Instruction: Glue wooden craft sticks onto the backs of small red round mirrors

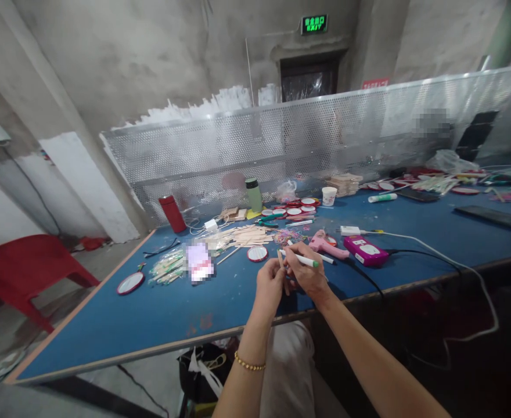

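Note:
My left hand point(272, 281) is closed on a wooden craft stick point(280, 259) held upright near the table's front edge. In my right hand point(305, 271) is a white marker pen with a green end point(305, 260), its tip close to the top of the stick. Just beyond my hands lie a round red-rimmed disc point(257, 253) and a tangle of coloured strands point(288, 236). A pink glue gun point(328, 245) rests to the right, and a pile of bare craft sticks point(249, 235) lies to the left. My fingers hide the stick's lower part.
Green-tipped sticks point(168, 266) and a lit phone point(200, 262) lie on the blue table point(151, 325). A red bottle point(172, 213), green bottle point(253, 195) and paper cup point(329, 196) stand toward the back. A purple box point(365, 251) with cables sits right. Perforated metal panels point(238, 139) border the table.

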The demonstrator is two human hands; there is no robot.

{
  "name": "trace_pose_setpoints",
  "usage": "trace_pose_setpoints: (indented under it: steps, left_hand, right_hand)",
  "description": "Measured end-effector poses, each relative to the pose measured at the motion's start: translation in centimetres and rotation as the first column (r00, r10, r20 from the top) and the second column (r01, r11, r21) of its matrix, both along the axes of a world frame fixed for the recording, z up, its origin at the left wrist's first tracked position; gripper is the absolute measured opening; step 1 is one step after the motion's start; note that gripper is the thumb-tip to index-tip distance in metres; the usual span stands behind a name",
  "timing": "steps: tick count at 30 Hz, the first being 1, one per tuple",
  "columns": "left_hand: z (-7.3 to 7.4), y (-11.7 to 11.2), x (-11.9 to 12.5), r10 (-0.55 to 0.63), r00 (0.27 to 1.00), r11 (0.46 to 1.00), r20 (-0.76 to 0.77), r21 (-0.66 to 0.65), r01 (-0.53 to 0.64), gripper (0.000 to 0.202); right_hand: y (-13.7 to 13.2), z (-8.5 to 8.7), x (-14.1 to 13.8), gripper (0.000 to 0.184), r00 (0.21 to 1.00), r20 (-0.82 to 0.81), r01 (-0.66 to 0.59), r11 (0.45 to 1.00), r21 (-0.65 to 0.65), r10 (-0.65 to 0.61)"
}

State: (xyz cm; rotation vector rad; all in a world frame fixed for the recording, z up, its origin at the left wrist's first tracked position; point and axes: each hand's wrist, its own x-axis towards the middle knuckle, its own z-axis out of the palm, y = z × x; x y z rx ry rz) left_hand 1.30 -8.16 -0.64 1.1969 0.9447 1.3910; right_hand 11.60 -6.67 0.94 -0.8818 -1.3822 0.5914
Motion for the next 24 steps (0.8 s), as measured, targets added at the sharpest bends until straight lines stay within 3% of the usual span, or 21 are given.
trace_pose_setpoints:
  steps: [15, 24]
  left_hand:
    - [-0.17, 0.11, -0.12, 0.0, 0.998, 0.999, -0.06, 0.052, 0.003, 0.029]
    - [-0.24, 0.17, -0.1, 0.008, 1.0, 1.0, -0.028, 0.018, -0.008, 0.033]
  right_hand:
    - [-0.02, 0.13, 0.03, 0.024, 0.999, 0.035, -0.005, 1.0, 0.03, 0.004]
    - [0.04, 0.12, 0.0, 0.024, 1.0, 0.018, -0.005, 1.0, 0.031, 0.004]
